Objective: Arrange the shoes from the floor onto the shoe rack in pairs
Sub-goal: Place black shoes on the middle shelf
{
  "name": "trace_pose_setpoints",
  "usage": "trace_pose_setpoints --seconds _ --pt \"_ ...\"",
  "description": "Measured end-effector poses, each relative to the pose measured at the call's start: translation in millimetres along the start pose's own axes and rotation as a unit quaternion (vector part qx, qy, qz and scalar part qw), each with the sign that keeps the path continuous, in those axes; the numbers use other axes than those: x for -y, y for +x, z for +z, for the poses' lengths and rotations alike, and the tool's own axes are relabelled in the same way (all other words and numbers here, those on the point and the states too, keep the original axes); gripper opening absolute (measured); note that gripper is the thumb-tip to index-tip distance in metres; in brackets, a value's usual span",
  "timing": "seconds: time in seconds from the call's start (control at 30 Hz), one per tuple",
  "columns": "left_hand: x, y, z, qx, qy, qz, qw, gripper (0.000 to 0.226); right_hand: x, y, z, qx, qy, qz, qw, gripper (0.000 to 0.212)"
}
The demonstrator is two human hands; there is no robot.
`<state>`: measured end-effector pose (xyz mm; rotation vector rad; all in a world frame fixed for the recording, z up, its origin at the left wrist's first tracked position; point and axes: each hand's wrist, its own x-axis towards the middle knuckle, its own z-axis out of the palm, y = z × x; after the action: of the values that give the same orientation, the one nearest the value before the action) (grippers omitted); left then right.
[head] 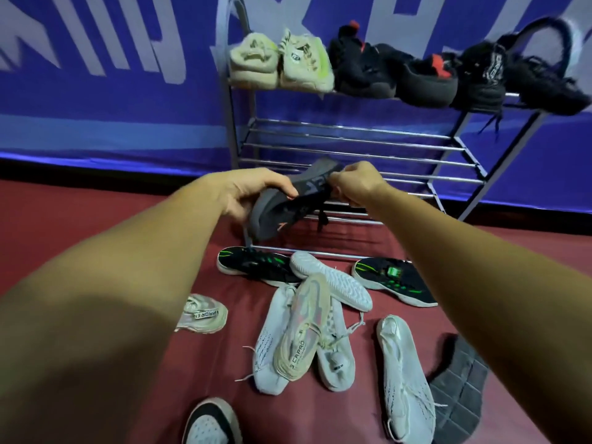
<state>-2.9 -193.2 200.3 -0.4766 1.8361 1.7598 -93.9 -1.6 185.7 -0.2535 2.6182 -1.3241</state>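
Note:
A dark grey shoe (282, 206) with an orange mark hangs in the air in front of the metal shoe rack (352, 145). My left hand (253, 193) grips its toe end and my right hand (355, 184) pinches its heel end. The rack's top shelf holds a cream pair (282, 64) at the left and several black shoes (416, 75) to the right. On the red floor lie two black shoes with green marks (256, 267) (394, 280), several white and pale shoes (307, 331), and another dark grey shoe (458, 389) sole up at the right.
A blue banner (112, 75) with pale letters hangs behind the rack. The rack's middle and lower shelves are bare bars. A pale shoe (201, 314) lies by my left forearm. A black and white shoe (211, 424) sits at the bottom edge.

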Motion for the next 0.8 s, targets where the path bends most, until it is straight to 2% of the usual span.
trace_pose_setpoints --seconds 0.07,0.13,0.2,0.27,0.4,0.5,0.67,0.73,0.8 --pt "1 -7 -7 -0.022 -0.043 0.015 0.999 0.020 -4 -7 7 0.040 0.001 0.010 0.999 0.025" --pt "2 -12 -14 -0.031 -0.096 0.040 0.994 0.025 -2 -19 13 0.132 0.002 0.030 0.991 0.018" --pt "3 -17 -20 -0.036 -0.147 0.077 0.985 0.028 -1 -27 18 0.236 -0.010 0.058 0.970 0.029" --pt "4 -18 -23 -0.052 -0.189 0.107 0.975 0.030 -1 -25 23 0.300 0.051 0.081 0.949 0.040" --pt "8 -7 -24 -0.091 -0.242 0.134 0.957 0.036 8 -13 28 0.266 0.228 0.064 0.934 0.026" --pt "10 7 -29 -0.142 -0.233 0.129 0.953 0.037 12 -5 37 0.255 0.279 0.051 0.924 0.013" --pt "6 26 -34 -0.173 -0.212 0.125 0.954 0.016 16 7 59 0.202 0.308 0.063 0.928 0.026" --pt "3 30 -34 -0.187 -0.208 0.126 0.952 0.017 18 14 65 0.182 0.339 0.053 0.922 0.028" --pt "-1 36 -36 -0.210 -0.215 0.131 0.945 0.030 19 20 71 0.161 0.365 0.056 0.915 0.030"
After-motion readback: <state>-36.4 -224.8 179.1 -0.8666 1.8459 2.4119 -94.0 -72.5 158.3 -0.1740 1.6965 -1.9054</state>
